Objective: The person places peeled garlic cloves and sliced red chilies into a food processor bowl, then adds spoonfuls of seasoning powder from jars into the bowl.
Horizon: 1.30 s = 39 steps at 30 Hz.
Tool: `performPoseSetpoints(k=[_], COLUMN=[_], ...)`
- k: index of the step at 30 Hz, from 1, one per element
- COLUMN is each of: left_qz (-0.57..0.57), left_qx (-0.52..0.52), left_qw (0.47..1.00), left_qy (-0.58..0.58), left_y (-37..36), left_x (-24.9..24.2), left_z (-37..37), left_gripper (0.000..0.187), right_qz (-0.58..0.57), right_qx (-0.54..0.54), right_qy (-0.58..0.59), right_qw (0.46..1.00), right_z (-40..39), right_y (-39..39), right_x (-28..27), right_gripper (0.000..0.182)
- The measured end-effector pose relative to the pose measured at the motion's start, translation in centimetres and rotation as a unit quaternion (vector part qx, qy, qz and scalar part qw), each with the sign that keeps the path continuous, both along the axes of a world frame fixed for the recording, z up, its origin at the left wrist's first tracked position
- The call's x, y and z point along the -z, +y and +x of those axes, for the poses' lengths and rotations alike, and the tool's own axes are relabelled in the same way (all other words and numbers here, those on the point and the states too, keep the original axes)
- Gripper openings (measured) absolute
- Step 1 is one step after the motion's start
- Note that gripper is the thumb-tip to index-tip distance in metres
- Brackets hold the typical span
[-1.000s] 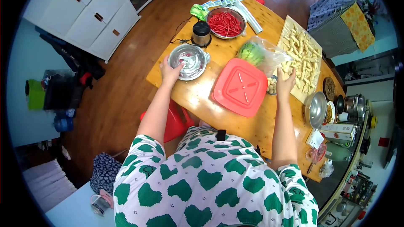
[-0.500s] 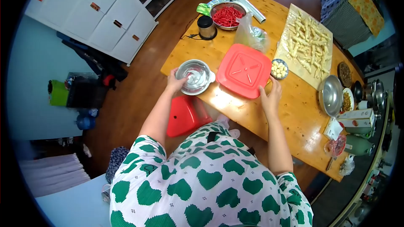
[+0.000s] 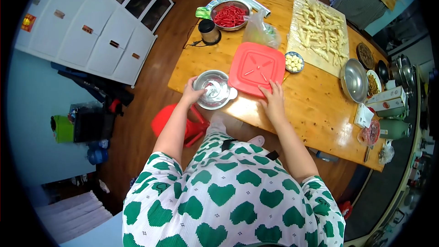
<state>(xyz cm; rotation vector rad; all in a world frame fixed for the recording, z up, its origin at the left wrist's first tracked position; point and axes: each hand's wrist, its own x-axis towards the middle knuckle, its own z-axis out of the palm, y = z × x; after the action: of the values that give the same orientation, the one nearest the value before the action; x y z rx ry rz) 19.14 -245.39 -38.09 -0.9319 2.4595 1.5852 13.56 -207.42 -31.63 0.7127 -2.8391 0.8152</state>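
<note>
My left hand grips the rim of a clear chopper bowl, thumb over the inside and fingers round the outer wall. A small post stands in the middle of the bowl, and a pale tab juts from its right side. Just right of the bowl lies a square red plastic lid; what is beneath it is hidden. My right hand has its fingertips on the lid's near edge, with the thumb apart. Beside the lid's right corner is a small patterned bowl of peeled garlic cloves.
Toward the back are a metal basin of red chillies, a corded motor unit and a plastic bag. Pale strips cover a board at right, near a steel bowl. A red stool stands below the table's left edge.
My right hand has moved from the lid's right corner to its near edge. The camera view has shifted. My left hand keeps its grip on the clear bowl.
</note>
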Motion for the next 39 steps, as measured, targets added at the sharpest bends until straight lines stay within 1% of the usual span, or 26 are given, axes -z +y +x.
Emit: performPoseSetpoints(k=[3,8,10,15,16,17,19,20,21,22,24,27,30,31,34,37,38,39], left_qz=[-0.025,-0.029,-0.034,-0.092,-0.089,-0.085,-0.071,-0.064,-0.057,-0.049,-0.026,0.001,0.032,0.042,0.131,0.159,0.139,0.118], left_qx=[0.029,0.094,0.117,0.188,0.189,0.192,0.205,0.215,0.223,0.23,0.239,0.248,0.234,0.227,0.173,0.173,0.169,0.167], left_qw=[0.999,0.995,0.992,0.977,0.977,0.977,0.976,0.973,0.97,0.967,0.966,0.966,0.968,0.968,0.971,0.966,0.971,0.975], left_qy=[0.008,0.01,0.016,0.044,0.039,0.036,0.026,0.051,0.075,0.1,0.095,0.078,0.088,0.098,0.099,0.111,0.099,0.086], left_y=[-0.9,-4.7,-6.6,-8.4,-8.4,-8.3,-7.9,-7.9,-7.8,-7.7,-7.4,-7.2,-7.0,-6.9,-5.7,-4.2,-3.7,-3.0], left_x=[-0.7,-1.8,-1.1,-0.7,-0.4,-0.2,-0.3,0.0,0.4,0.6,0.7,0.5,1.0,1.3,3.3,3.9,3.9,2.1], left_z=[-0.8,-2.6,-3.0,-3.6,-3.7,-3.8,-3.9,-3.7,-3.4,-3.1,-2.6,-2.2,-1.5,-1.3,-0.5,0.4,0.8,0.9], left_gripper=[0.082,0.085,0.085,0.081,0.08,0.079,0.075,0.074,0.074,0.073,0.073,0.073,0.073,0.073,0.074,0.074,0.073,0.072], right_qz=[-0.038,-0.019,-0.008,0.105,0.129,0.136,0.104,0.088,0.029,0.003,-0.059,-0.106,-0.21,-0.216,-0.24,-0.268,-0.273,-0.28], right_qx=[0.019,0.042,0.062,0.118,0.13,0.144,0.158,0.165,0.162,0.165,0.218,0.228,0.267,0.263,0.259,0.262,0.262,0.263], right_qy=[0.01,0.014,0.003,0.022,0.023,0.045,0.027,0.019,-0.018,-0.038,-0.212,-0.314,-0.342,-0.342,-0.34,-0.342,-0.344,-0.346], right_qw=[0.999,0.999,0.998,0.987,0.983,0.979,0.982,0.982,0.986,0.986,0.951,0.916,0.876,0.876,0.872,0.862,0.859,0.856], right_z=[-0.7,-1.3,-1.5,-2.9,-3.1,-3.2,-2.7,-2.4,-1.8,-0.8,1.0,3.0,4.3,4.4,5.0,5.7,5.7,5.8], right_y=[-1.0,-4.2,-6.5,-11.5,-12.2,-13.0,-14.6,-15.3,-15.7,-16.4,-17.4,-17.4,-17.1,-16.7,-15.1,-13.3,-12.6,-11.9], right_x=[1.6,1.6,1.5,0.4,0.0,-0.4,-2.4,-2.9,-2.3,-1.7,-0.9,1.6,2.6,3.0,4.4,6.4,7.1,7.8], right_gripper=[0.057,0.053,0.052,0.052,0.052,0.048,0.042,0.039,0.031,0.028,0.033,0.041,0.048,0.048,0.049,0.048,0.048,0.048])
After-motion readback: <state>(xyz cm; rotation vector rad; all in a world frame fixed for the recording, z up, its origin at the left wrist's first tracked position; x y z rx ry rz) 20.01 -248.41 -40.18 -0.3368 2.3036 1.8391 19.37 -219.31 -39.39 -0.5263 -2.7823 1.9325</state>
